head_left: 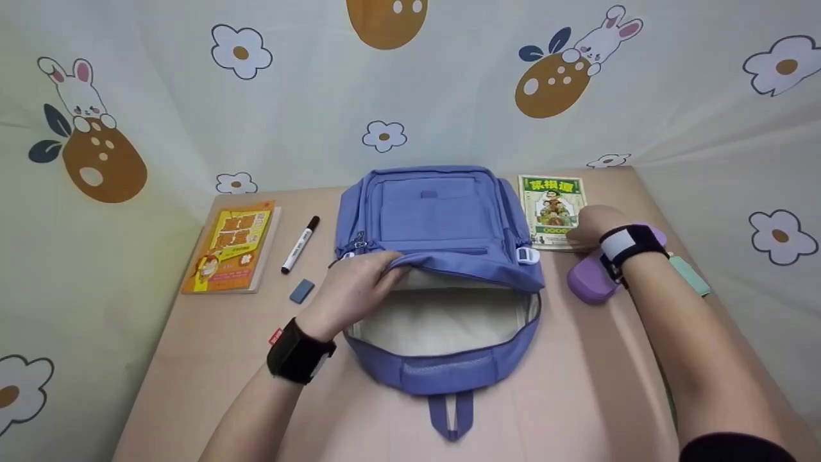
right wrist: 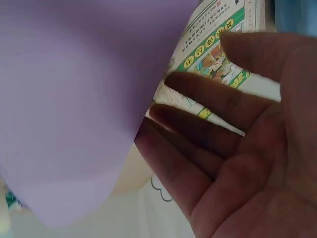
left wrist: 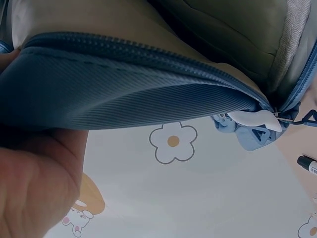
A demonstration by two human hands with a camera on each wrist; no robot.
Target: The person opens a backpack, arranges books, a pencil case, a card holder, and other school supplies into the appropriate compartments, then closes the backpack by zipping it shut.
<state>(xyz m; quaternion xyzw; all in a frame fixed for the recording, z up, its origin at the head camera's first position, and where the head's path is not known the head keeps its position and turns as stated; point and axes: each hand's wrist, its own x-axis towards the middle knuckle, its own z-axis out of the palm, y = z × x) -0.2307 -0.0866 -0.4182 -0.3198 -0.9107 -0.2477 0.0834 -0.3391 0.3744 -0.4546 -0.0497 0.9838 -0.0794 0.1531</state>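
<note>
A blue backpack (head_left: 430,215) lies on the table with its main compartment unzipped and its pale lining showing. My left hand (head_left: 353,289) grips the upper edge of the opening and holds the flap (left wrist: 114,94) up, fingers partly hidden inside. At the right, my right hand (head_left: 600,223) is at the lower right edge of a green-bordered book (head_left: 550,199). In the right wrist view, its fingers (right wrist: 208,99) are extended and spread, with the thumb apart over the cover. Below that wrist lies a purple case (head_left: 590,280), partly covered by the forearm.
An orange book (head_left: 228,247) lies at the left. Between it and the backpack are a black-capped white marker (head_left: 300,245) and a small blue-grey eraser (head_left: 302,291). A mint-green item (head_left: 689,274) sits near the right edge. A patterned curtain (head_left: 288,122) hangs behind the table.
</note>
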